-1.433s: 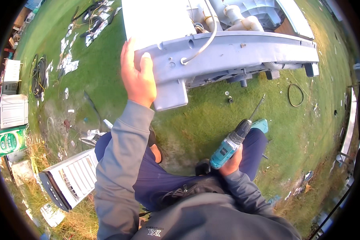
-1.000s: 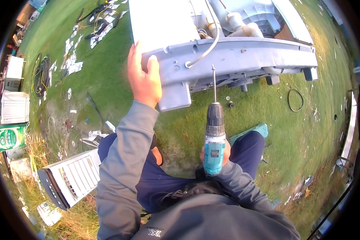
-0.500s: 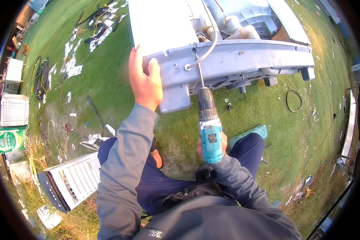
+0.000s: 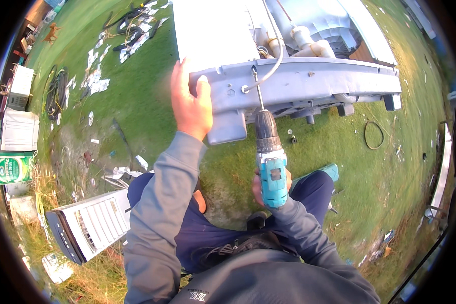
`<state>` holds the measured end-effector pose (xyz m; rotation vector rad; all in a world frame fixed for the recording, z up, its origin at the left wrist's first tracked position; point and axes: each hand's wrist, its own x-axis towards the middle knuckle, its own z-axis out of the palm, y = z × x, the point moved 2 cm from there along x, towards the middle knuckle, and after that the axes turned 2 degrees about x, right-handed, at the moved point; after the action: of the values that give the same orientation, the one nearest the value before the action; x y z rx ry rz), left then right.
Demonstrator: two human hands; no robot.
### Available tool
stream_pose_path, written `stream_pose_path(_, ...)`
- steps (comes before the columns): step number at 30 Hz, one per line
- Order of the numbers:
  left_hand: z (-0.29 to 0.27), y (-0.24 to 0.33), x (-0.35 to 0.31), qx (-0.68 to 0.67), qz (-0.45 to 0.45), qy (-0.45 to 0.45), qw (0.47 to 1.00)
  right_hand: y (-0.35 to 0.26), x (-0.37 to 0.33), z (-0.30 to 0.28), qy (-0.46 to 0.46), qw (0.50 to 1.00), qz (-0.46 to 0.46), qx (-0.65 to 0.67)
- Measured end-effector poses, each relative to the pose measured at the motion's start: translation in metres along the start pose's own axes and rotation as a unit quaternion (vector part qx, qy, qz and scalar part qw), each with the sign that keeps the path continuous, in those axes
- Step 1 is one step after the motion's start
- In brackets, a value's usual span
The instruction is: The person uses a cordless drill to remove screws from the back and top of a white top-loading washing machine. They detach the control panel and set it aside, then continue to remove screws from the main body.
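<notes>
A washing machine with a grey plastic base (image 4: 309,81) lies on its side before me, its white cabinet panel (image 4: 213,30) facing up. My left hand (image 4: 193,104) rests on the base's left corner, thumb apart from the stretched fingers. Wrapped around the handle of a teal cordless drill (image 4: 272,175) is my right hand (image 4: 258,188), partly hidden beneath the tool's body. The drill's long screwdriver bit (image 4: 259,93) points away from me, its tip at a hole in the base. Beside the bit, a grey hose (image 4: 277,61) curves into a round opening.
White pipe fittings (image 4: 314,46) show inside the machine. A teal case (image 4: 329,171) lies by my right knee. To my left stands a white slatted appliance (image 4: 99,223). Paper scraps (image 4: 93,76), black hoses (image 4: 129,33) and a thin loop (image 4: 374,135) lie on the grass.
The view has shifted slightly, so the machine and drill appear lower and a little right. My grip and the bit's place at the hole look the same. A brown dog far left has moved away.
</notes>
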<state>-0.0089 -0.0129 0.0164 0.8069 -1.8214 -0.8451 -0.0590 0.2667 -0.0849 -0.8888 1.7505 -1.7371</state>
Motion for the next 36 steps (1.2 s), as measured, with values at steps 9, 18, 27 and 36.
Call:
stream_pose_path(9, 0.000, -0.005, -0.003, -0.091, -0.070, 0.019, 0.993, -0.037, 0.003, 0.002, 0.036, 0.980, -0.148, -0.130)
stream_pose_path(18, 0.000, -0.004, -0.003, -0.062, -0.059, 0.015, 0.996, -0.048, 0.019, 0.007, 0.027, 0.963, -0.211, -0.163)
stream_pose_path(27, 0.000, -0.004, -0.002, -0.045, -0.040, 0.013, 0.998, -0.024, 0.012, 0.008, 0.029, 0.988, -0.129, -0.084)
stream_pose_path(36, -0.003, 0.004, 0.003, 0.088, 0.020, -0.031, 0.995, -0.025, 0.018, 0.003, 0.001, 0.989, -0.124, -0.078)
